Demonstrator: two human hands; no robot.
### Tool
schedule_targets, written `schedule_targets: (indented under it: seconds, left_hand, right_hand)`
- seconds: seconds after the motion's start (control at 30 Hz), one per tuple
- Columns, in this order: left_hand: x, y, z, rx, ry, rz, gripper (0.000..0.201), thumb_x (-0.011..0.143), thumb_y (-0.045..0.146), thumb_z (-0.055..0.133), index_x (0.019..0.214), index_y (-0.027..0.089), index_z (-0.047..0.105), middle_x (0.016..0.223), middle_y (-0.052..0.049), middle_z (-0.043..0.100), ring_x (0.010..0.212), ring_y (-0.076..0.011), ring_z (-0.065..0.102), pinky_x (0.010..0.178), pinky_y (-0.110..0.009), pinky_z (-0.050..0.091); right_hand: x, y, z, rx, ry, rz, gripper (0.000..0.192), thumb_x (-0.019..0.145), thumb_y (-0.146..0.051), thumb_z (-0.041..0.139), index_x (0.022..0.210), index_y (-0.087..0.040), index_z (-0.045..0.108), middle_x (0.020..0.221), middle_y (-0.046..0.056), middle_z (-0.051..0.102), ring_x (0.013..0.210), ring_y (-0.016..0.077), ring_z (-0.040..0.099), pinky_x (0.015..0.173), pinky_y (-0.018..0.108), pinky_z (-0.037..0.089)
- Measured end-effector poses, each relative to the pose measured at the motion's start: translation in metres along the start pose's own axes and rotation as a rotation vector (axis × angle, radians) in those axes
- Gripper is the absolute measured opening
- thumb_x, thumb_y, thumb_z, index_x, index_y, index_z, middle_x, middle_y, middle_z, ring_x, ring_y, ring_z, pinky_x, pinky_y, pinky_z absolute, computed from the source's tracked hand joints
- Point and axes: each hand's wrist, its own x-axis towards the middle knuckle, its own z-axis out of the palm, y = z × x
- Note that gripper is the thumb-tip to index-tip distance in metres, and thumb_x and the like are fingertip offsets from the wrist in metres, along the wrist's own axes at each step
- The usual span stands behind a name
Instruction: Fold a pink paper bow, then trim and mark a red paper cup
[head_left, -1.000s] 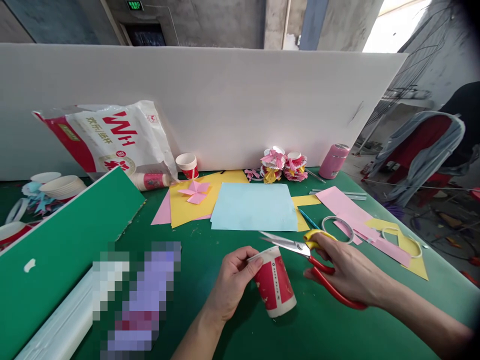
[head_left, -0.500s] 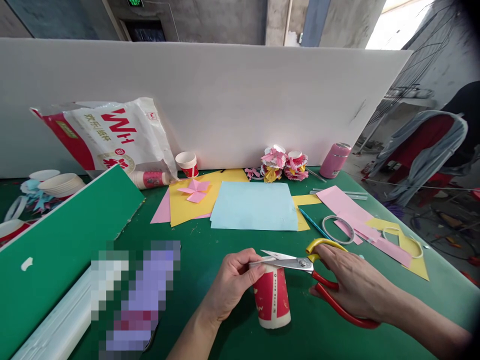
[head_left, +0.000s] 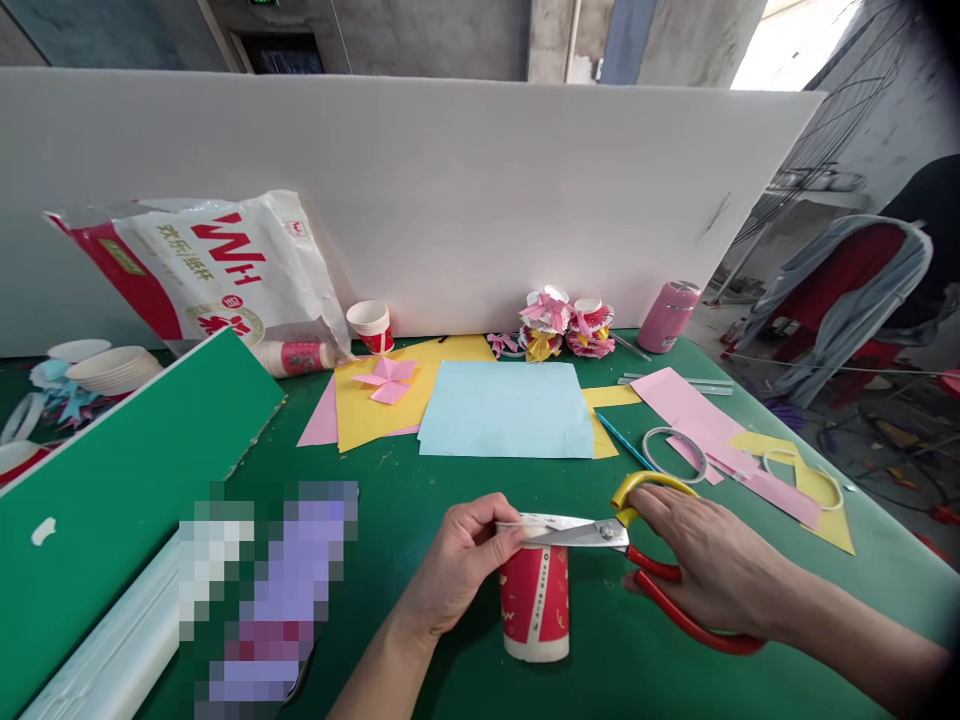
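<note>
Left hand: fingers closed in a pinch, thumb nearest the viewer, holding the rim of a red-and-white paper cup at its left side. Right hand: fingers curled through the handles of a pair of scissors, yellow loop above, red below, the loops spread slightly. Cup: upright before the person, over the table; whether its base touched could not be told. Latest change: the blades had drawn nearer together across the cup's rim, so that cutting there appeared under way; any cut was hidden by blade and thumb. Against the earliest frame: scissors then wide open above the rim, cup tilted; now blades nearly level across the top, cup straightened. Beyond: one light blue sheet, lying partly over yellow paper; one pink folded-paper piece upon the yellow; one blue stick, its near end close to a roll of tape; one pink bottle, near the white panel.
</note>
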Motion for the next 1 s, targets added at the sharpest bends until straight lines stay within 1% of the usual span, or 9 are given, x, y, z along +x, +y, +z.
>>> schedule_targets:
  seconds: [0.1,0.17,0.37,0.63,0.73,0.83,0.87,0.9,1.0]
  left_hand:
    - [0.0014,-0.0022,-0.0003,-0.037,0.006,-0.013,0.013,0.077,0.027,0.063,0.070,0.018,0.060,0.071,0.002,0.057,0.069,-0.0127,0.053,0.059,-0.020,0.041]
    - [0.0023,-0.0037,-0.0005,-0.055,0.007,-0.013,0.012,0.077,0.026,0.063,0.070,0.018,0.059,0.073,0.001,0.059,0.070,-0.0126,0.053,0.060,-0.021,0.041]
    - [0.0014,-0.0056,-0.0015,-0.072,-0.018,-0.035,0.011,0.080,0.025,0.060,0.074,0.017,0.058,0.075,-0.001,0.061,0.071,-0.0135,0.054,0.062,-0.022,0.040]
    - [0.0003,-0.0056,-0.0014,-0.158,-0.072,-0.017,0.011,0.078,0.027,0.062,0.078,0.016,0.061,0.077,-0.002,0.058,0.074,-0.0139,0.054,0.064,-0.022,0.040]
    - [0.0008,-0.0046,-0.0026,-0.154,-0.052,-0.002,0.014,0.075,0.029,0.065,0.076,0.016,0.061,0.085,-0.003,0.056,0.078,-0.0149,0.053,0.065,-0.023,0.041]
    - [0.0012,-0.0033,-0.0022,-0.150,0.001,0.033,0.010,0.075,0.026,0.065,0.077,0.017,0.062,0.103,-0.005,0.054,0.090,-0.0172,0.052,0.070,-0.023,0.042]
    - [0.0014,-0.0032,-0.0014,-0.156,0.021,0.039,0.010,0.075,0.025,0.065,0.081,0.018,0.062,0.109,-0.006,0.053,0.095,-0.0187,0.051,0.073,-0.025,0.043]
    - [0.0016,-0.0033,-0.0002,-0.166,0.045,0.039,0.014,0.075,0.025,0.065,0.088,0.019,0.062,0.114,-0.007,0.052,0.100,-0.0205,0.051,0.077,-0.027,0.043]
    - [0.0017,-0.0048,0.0055,-0.214,0.140,0.029,0.040,0.073,0.027,0.067,0.111,0.025,0.055,0.125,-0.009,0.049,0.112,-0.0263,0.047,0.084,-0.033,0.043]
  right_hand:
    - [0.0011,-0.0003,-0.0018,-0.022,-0.015,-0.008,0.051,0.079,-0.054,0.051,0.112,-0.015,0.054,0.112,0.017,0.062,0.099,0.0329,0.060,0.080,0.046,0.051]
    - [0.0014,-0.0006,-0.0028,-0.021,-0.021,-0.012,0.050,0.080,-0.054,0.050,0.111,-0.016,0.054,0.109,0.016,0.064,0.094,0.0313,0.061,0.076,0.044,0.052]
    - [0.0029,-0.0018,-0.0048,-0.025,-0.025,-0.028,0.042,0.081,-0.054,0.049,0.101,-0.017,0.054,0.091,0.013,0.066,0.076,0.0275,0.062,0.062,0.039,0.051]
    - [0.0059,-0.0011,-0.0042,-0.099,-0.010,-0.057,0.037,0.084,-0.050,0.046,0.099,-0.016,0.052,0.087,0.012,0.067,0.072,0.0263,0.064,0.058,0.037,0.050]
    - [0.0048,0.0004,-0.0039,-0.111,-0.006,-0.056,0.037,0.084,-0.049,0.047,0.100,-0.016,0.052,0.087,0.012,0.067,0.072,0.0262,0.064,0.058,0.037,0.050]
    - [0.0032,0.0029,-0.0034,-0.103,0.013,-0.033,0.039,0.083,-0.049,0.048,0.102,-0.015,0.051,0.090,0.012,0.068,0.074,0.0264,0.065,0.060,0.038,0.051]
    - [0.0028,0.0038,-0.0032,-0.096,0.022,-0.022,0.040,0.083,-0.050,0.048,0.102,-0.015,0.051,0.090,0.012,0.068,0.075,0.0264,0.065,0.061,0.038,0.051]
    - [0.0027,0.0045,-0.0028,-0.091,0.031,-0.011,0.040,0.083,-0.050,0.048,0.102,-0.015,0.051,0.090,0.012,0.068,0.075,0.0262,0.065,0.061,0.038,0.051]
    - [0.0041,0.0049,-0.0009,-0.088,0.073,0.024,0.039,0.083,-0.051,0.048,0.098,-0.016,0.051,0.086,0.011,0.068,0.073,0.0259,0.065,0.059,0.038,0.051]
